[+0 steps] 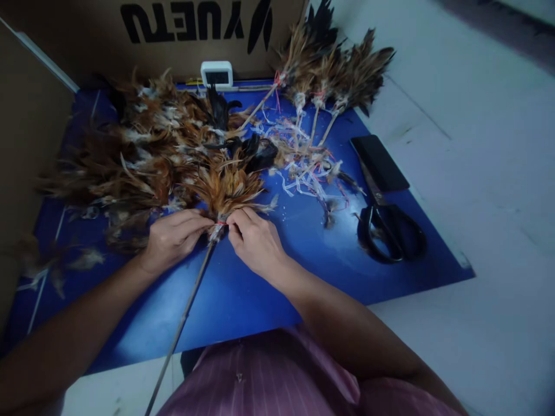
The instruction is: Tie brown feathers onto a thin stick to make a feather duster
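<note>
The pile (147, 144) at far left lies against the bundle (229, 188), so a nudge could mix stray feathers in. The bundle, mid-table between the hands, could splay if the red string (221, 223) slackens. Its stick (186, 312) overhangs the near edge; a bump there could twist everything.

The blue table (264, 300) is smooth and glossy, the pile fluffy and tangled. The bundle fans out, russet and wispy; the stick is thin and knobbly. Left hand (176, 234) and right hand (255, 237) have curled fingers, apparently pinching the thin string from either side; exact thumb contact is unclear.
</note>
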Motion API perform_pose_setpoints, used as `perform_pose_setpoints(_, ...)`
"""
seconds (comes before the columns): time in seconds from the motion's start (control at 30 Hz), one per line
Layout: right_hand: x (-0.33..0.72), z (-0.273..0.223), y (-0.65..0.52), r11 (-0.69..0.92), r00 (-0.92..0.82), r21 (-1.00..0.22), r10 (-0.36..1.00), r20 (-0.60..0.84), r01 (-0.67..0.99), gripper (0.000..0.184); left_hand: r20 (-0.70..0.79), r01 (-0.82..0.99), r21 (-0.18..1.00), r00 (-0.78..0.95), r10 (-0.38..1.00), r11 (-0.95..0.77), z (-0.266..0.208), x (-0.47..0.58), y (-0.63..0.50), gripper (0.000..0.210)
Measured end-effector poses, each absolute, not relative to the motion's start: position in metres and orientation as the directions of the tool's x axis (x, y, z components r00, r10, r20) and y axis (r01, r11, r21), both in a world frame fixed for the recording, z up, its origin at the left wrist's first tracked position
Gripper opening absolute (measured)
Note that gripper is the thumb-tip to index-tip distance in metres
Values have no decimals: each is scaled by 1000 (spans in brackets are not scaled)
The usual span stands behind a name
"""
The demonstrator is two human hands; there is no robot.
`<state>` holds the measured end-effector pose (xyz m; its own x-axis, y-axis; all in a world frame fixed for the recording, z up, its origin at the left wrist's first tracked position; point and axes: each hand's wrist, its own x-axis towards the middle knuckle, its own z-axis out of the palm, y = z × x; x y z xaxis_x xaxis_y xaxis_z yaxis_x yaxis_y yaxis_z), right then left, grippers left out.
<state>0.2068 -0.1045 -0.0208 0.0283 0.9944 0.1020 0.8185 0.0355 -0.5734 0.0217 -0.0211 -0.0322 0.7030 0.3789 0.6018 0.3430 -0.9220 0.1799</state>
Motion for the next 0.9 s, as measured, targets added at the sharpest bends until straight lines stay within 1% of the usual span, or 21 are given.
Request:
perform_pose_setpoints(0.2,207,-22,-105,49,19,-583,994,110,811,20,551,342,290,704,448,-894,-29,23,-21,10)
perform_pose_setpoints(0.43,209,-16,-104,25,9,-577,998,56,816,19,514,404,336,678,525,-851,-26,26,-25,15)
perform_pose_setpoints(0.57,210,-16,-104,14,17,-581,999,48,814,19,484,355,429,686,543,-831,-24,27,-25,11)
perform_pose_setpoints(0.67,210,-17,-104,4,28,-586,999,47,810,20,474,320,476,691,546,-819,-23,25,-24,7)
perform_pose_setpoints(0.77,210,-16,-104,8,30,-590,998,54,808,20,481,292,480,701,527,-827,-23,24,-24,6)
perform_pose_setpoints(0.9,209,-15,-105,5,28,-597,999,47,802,19,511,239,450,721,468,-861,-22,25,-24,8)
